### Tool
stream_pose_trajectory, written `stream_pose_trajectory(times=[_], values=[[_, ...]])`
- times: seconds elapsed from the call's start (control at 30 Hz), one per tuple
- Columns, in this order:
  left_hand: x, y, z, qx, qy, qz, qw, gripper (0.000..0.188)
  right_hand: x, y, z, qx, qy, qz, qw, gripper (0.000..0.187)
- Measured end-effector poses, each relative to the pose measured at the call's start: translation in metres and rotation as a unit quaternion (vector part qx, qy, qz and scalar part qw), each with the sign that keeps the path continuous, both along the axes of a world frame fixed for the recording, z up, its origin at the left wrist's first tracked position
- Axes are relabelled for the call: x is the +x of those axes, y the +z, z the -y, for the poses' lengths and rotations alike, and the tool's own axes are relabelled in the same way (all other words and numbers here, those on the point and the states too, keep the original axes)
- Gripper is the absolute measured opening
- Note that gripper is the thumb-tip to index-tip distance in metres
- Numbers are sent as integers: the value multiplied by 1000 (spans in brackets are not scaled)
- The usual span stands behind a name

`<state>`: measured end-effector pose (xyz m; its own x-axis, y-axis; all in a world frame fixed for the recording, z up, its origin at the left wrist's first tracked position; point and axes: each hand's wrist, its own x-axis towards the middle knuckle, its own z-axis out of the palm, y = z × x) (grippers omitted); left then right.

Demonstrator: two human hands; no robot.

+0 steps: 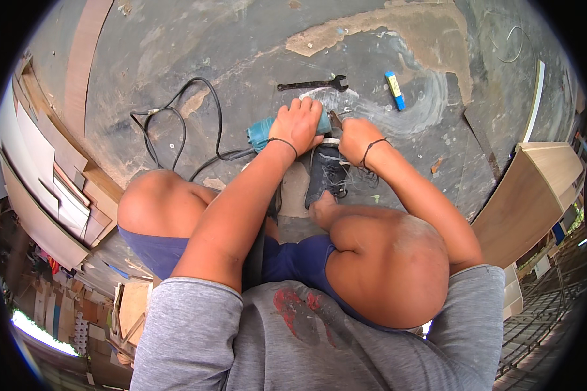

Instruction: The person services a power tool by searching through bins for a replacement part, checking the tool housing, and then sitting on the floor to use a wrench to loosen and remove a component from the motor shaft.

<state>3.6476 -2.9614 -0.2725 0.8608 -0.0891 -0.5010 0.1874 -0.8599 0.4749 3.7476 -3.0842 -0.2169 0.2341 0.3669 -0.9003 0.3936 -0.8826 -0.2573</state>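
Observation:
I am squatting on a concrete floor. My left hand (298,124) grips the body of a teal power tool (261,133), whose black cable (176,124) loops off to the left. Just right of it, my right hand (357,138) is closed at the tool's front end (336,120), on a small part that the fingers hide. A black shoe (326,173) sits on the floor under both hands.
A black spanner (313,84) and a blue and yellow cutter knife (394,90) lie on the floor beyond my hands. Stacked wood panels (52,189) line the left side. A wooden cabinet (535,195) stands at the right.

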Motion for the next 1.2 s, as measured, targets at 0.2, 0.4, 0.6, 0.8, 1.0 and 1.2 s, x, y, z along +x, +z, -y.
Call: stream_pose_trajectory(times=[0.2, 0.4, 0.6, 0.8, 1.0, 1.2], values=[[-4, -2, 2, 5, 6, 17, 1000, 59, 6, 3, -7, -21, 31, -4, 999, 22], [-5, -2, 4, 8, 10, 21, 1000, 61, 23, 3, -17, -39, 97, -28, 994, 21], [-6, -1, 3, 3, 14, 19, 1000, 63, 46, 1, -40, -10, 222, -90, 971, 28], [-9, -2, 3, 1, 19, 19, 1000, 62, 44, -4, -44, -44, 268, -100, 957, 28], [-7, -2, 4, -13, 29, 4, 999, 62, 52, -1, -53, -64, 254, -106, 959, 30], [-6, -1, 1, -6, 22, -10, 1000, 61, 35, 4, -42, -54, 150, -53, 986, 27]])
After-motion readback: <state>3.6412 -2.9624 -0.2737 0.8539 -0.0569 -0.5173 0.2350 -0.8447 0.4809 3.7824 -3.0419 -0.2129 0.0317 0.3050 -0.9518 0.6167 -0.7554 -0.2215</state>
